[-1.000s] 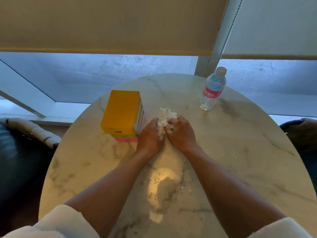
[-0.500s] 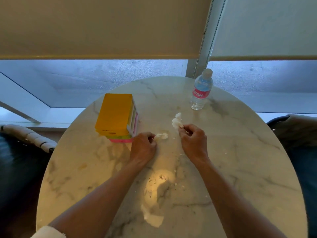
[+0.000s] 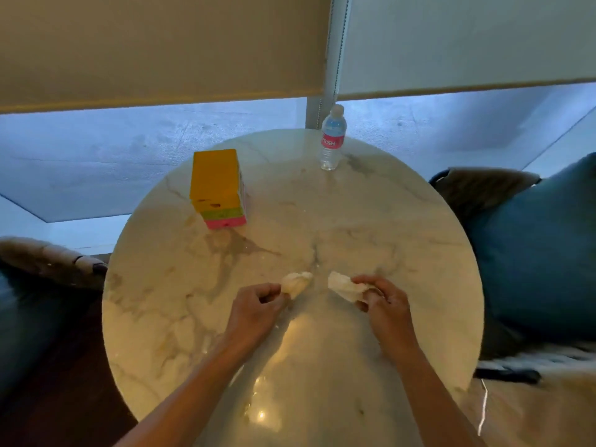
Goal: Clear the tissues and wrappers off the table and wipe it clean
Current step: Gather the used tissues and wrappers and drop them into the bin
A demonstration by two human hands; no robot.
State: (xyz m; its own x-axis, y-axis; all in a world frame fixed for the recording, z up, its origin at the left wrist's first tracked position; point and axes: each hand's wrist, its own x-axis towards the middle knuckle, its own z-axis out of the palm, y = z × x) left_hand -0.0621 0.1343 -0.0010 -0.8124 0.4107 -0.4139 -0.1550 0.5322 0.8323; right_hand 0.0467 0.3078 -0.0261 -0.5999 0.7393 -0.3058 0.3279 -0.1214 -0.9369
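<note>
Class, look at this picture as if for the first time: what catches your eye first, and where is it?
First, the two hands low in the middle: the left hand and the right hand each grip a crumpled tissue wad, the left wad and the right wad, above the round marble table. Next, the bright yellow box at back left and the water bottle at the far edge.

Both my forearms cut off by bottom edge. Left hand point(image 3: 254, 309): fingertips curled under, hidden; tissue wad point(image 3: 295, 283) partly buried in its grip. Right hand point(image 3: 385, 304): inner end of second tissue wad point(image 3: 345, 286) hidden. Bottle point(image 3: 332, 138) at 12 o'clock: label point(image 3: 331, 141) partly turned away, only "ESH" readable. Table point(image 3: 403, 240) near rim at 6 o'clock out of frame.
</note>
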